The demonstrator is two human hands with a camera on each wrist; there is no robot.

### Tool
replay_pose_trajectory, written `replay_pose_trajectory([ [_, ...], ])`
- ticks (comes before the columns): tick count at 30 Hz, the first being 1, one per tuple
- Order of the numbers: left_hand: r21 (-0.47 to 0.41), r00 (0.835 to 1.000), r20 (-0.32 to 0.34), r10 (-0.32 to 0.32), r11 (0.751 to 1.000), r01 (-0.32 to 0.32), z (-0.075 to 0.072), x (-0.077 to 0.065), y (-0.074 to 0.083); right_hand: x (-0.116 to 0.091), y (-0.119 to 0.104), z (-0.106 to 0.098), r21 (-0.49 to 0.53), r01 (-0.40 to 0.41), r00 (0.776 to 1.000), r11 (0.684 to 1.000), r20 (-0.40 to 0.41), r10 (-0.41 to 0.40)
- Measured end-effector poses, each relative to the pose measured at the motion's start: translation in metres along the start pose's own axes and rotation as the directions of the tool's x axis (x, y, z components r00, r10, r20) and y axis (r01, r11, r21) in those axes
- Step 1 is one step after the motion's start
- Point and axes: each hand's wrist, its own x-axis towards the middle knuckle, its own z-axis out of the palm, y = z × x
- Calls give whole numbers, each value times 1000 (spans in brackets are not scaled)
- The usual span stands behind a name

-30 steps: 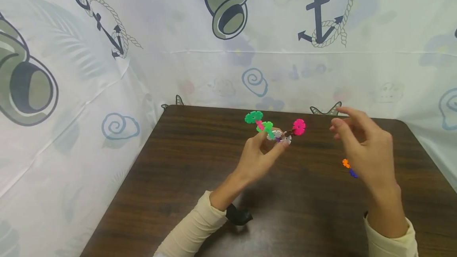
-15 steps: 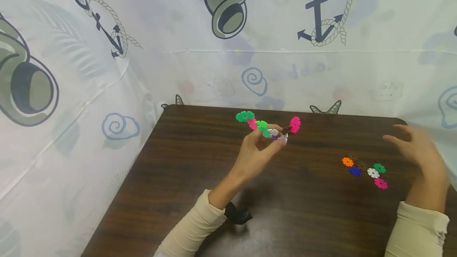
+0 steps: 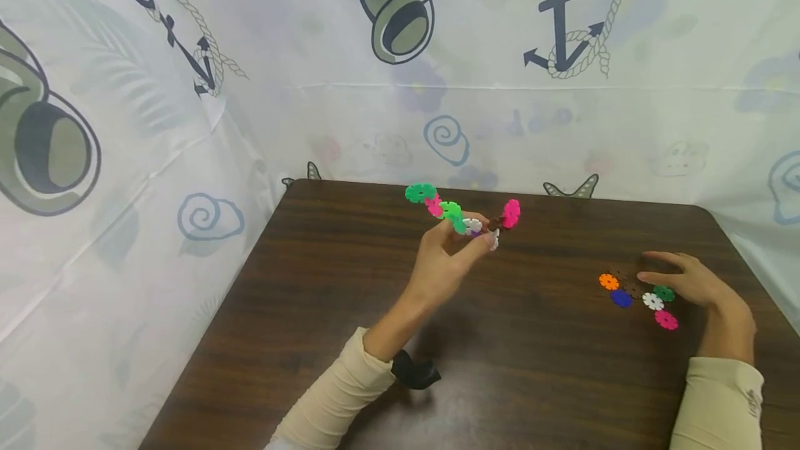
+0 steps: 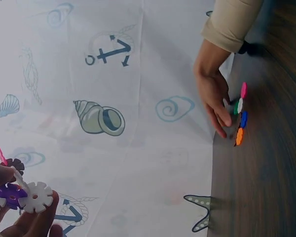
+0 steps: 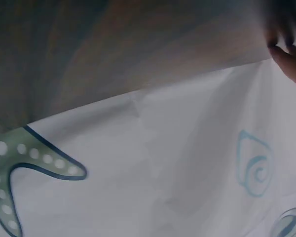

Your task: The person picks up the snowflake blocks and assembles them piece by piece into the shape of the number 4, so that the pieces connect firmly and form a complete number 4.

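My left hand (image 3: 440, 266) pinches a chain of interlocking plastic flower discs (image 3: 451, 212) above the table. The chain has green, pink, white, purple and brown pieces, with a pink disc (image 3: 511, 213) standing at its right end. In the left wrist view, a white disc (image 4: 37, 197) and a purple disc (image 4: 11, 196) show between thumb and fingers. My right hand (image 3: 700, 283) hovers over the loose discs at the right, fingers apart and nothing seen in them. Below it lie orange (image 3: 609, 282), blue (image 3: 621, 298), white (image 3: 653, 301), green (image 3: 664, 294), pink (image 3: 666, 319) and brown discs (image 3: 634, 289).
The dark wood-grain table (image 3: 300, 283) meets a patterned cloth backdrop (image 3: 350, 130) at its back and left edges. A black object (image 3: 415, 372) hangs by the left wrist.
My right hand swung out to the right, then came back left and down over the loose discs. My left hand shifted slightly left with the chain.
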Motion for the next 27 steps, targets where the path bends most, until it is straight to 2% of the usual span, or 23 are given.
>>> replay_pose_trajectory([
  [7,-28,1000,0,-20,999,20,1,2,1,8,-8,10,18,34,999,999,2,-34],
  [11,-120,999,24,-36,992,39,2,1,2,11,-9,13,19,57,998,998,-5,-57],
  [15,-219,997,45,-55,974,64,4,0,2,14,-14,14,12,96,995,995,-8,-96],
  [19,-244,997,40,-72,966,79,4,0,1,16,-24,14,5,145,989,989,-22,-145],
  [23,-241,999,19,-50,969,53,5,0,-1,19,-34,15,-8,158,986,987,-47,-158],
  [27,-235,1000,-5,2,972,-3,4,1,-1,20,-41,17,-6,109,993,994,-55,-109],
])
